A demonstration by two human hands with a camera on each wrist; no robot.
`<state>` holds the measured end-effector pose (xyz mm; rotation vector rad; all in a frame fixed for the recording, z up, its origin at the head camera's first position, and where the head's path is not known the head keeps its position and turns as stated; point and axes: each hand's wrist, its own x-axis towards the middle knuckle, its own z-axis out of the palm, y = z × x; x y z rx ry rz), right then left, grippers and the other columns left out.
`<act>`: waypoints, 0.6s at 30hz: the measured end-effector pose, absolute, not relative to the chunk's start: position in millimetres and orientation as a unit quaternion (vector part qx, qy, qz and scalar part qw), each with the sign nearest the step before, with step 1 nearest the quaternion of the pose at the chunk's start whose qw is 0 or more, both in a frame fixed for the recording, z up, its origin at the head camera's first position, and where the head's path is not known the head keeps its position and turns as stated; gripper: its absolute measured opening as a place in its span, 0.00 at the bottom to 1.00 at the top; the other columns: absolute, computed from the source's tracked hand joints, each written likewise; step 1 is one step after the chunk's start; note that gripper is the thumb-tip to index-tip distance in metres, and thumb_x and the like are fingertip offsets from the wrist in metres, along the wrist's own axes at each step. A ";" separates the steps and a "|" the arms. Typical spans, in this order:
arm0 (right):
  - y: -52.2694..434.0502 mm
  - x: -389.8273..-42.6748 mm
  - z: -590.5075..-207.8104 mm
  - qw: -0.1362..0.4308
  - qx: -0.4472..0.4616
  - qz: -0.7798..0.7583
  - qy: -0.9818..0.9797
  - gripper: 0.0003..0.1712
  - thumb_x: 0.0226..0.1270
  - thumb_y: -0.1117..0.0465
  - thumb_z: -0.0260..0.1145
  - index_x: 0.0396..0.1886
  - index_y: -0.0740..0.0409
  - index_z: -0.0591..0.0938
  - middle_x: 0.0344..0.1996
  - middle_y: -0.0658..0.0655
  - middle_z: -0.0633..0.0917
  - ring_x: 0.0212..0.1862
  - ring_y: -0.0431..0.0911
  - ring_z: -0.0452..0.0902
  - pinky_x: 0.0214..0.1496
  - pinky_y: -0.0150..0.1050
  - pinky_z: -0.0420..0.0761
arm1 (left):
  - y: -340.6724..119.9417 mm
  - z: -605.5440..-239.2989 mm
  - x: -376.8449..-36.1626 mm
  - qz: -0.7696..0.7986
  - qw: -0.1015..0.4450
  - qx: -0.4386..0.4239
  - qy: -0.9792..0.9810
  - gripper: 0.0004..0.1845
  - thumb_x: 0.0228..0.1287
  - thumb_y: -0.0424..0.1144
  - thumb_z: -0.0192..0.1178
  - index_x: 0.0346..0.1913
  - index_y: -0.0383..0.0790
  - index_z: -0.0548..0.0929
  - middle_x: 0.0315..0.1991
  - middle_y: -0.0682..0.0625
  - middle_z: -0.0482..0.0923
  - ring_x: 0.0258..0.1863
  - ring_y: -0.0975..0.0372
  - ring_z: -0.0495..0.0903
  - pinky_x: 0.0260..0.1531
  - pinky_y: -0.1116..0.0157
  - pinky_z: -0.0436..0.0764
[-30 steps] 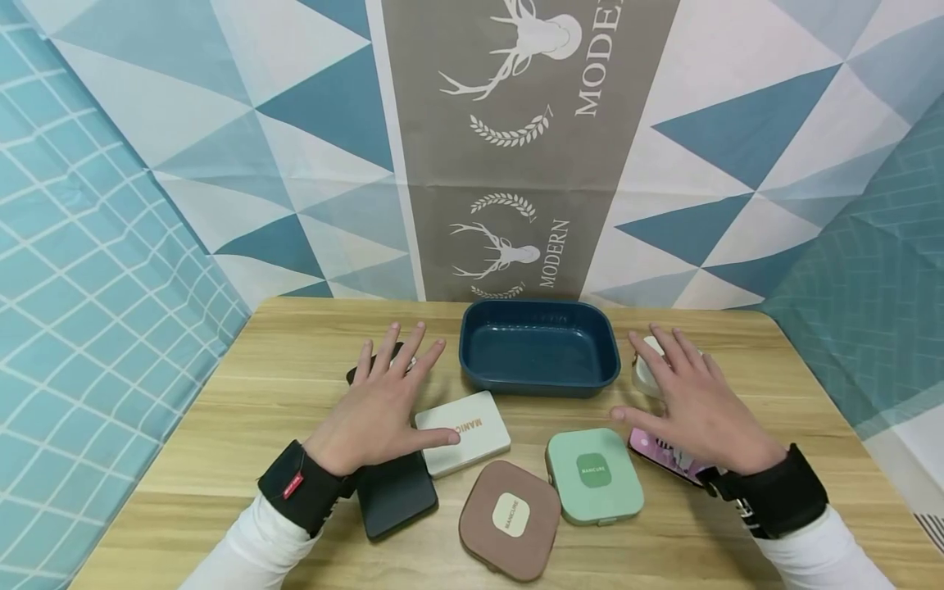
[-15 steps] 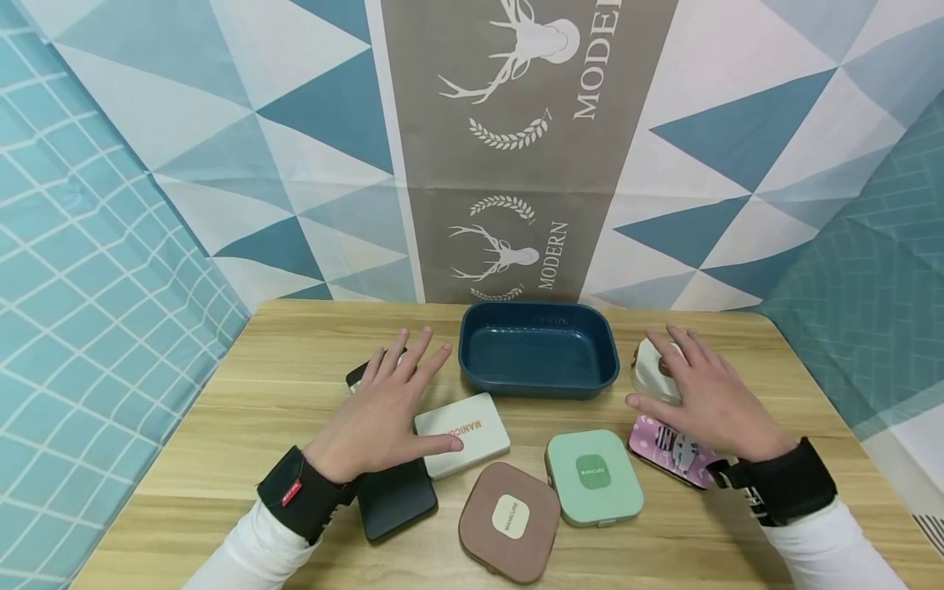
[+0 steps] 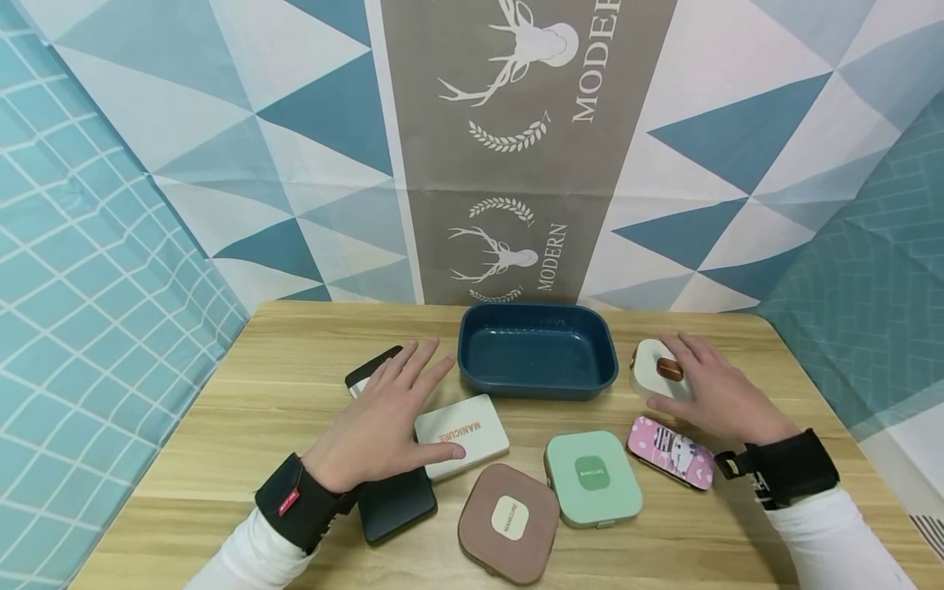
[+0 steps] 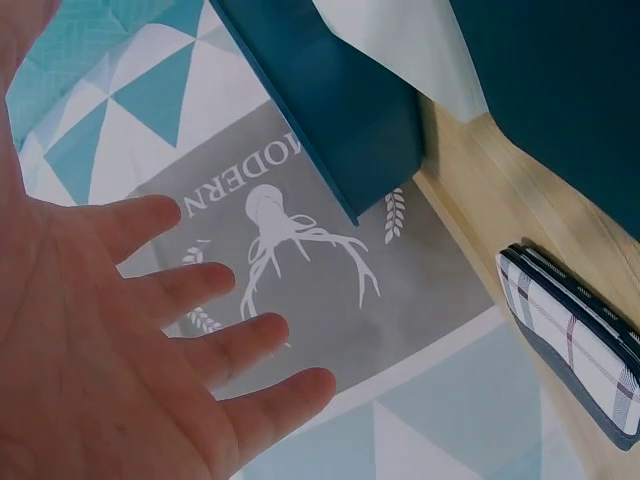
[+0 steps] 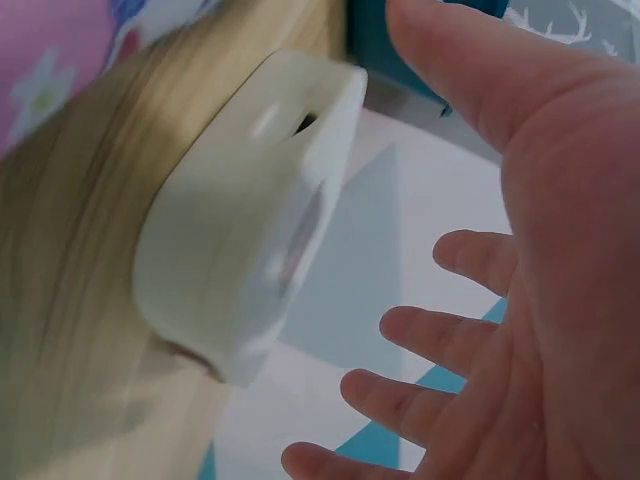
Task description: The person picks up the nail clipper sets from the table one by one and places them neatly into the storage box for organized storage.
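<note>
My left hand [image 3: 376,434] hovers with fingers spread over the left cluster of cases. Under and around it lie a white case [image 3: 481,430] lettered MANICURE, a black case [image 3: 398,506] and a dark-ended case [image 3: 372,369], which shows a plaid side [image 4: 570,320] in the left wrist view. At the right, my right hand [image 3: 726,400] reaches beside a cream rounded case [image 3: 649,373] with a brown oval label. In the right wrist view, a gap shows between its extended fingers [image 5: 430,335] and the cream case [image 5: 215,240]. Neither hand holds anything.
A dark blue rectangular basin [image 3: 538,392] stands at the table's back middle, against the patterned cloth. Nearer the front lie a brown case [image 3: 509,553], a mint green case [image 3: 619,492] and a pink cartoon-print case [image 3: 656,447]. Wooden table [image 3: 221,459] shows around them.
My right hand has shifted right and a little lower in view, uncovering the cream case's label and the pink case. My left hand has dropped slightly in view, showing more of the dark-ended case.
</note>
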<state>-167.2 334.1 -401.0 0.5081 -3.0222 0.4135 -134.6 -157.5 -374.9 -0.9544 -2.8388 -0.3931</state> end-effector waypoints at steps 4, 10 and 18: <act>341.0 -172.6 -405.1 0.013 0.162 0.145 -0.976 0.65 0.62 0.35 0.78 0.84 0.65 0.57 0.77 0.78 0.59 0.74 0.77 0.56 0.68 0.78 0.65 | -157.0 -375.0 -131.9 -0.137 0.061 -0.320 -0.935 0.59 0.60 0.79 0.62 0.85 0.47 0.60 0.86 0.43 0.49 0.84 0.43 0.49 0.78 0.40 0.58; 347.6 -179.7 -411.0 -0.001 0.157 0.152 -0.976 0.66 0.61 0.35 0.80 0.83 0.68 0.59 0.76 0.79 0.60 0.74 0.78 0.57 0.67 0.78 0.65 | -156.8 -377.0 -129.0 -0.136 0.063 -0.320 -0.935 0.59 0.59 0.79 0.63 0.85 0.48 0.60 0.86 0.44 0.49 0.84 0.44 0.50 0.78 0.40 0.58; 351.8 -187.3 -415.4 -0.019 0.151 0.152 -0.977 0.67 0.58 0.32 0.80 0.81 0.72 0.61 0.75 0.80 0.60 0.73 0.77 0.57 0.68 0.77 0.66 | -152.6 -377.2 -123.6 -0.154 0.047 -0.327 -0.931 0.59 0.58 0.75 0.68 0.85 0.50 0.60 0.86 0.45 0.51 0.83 0.45 0.52 0.76 0.39 0.60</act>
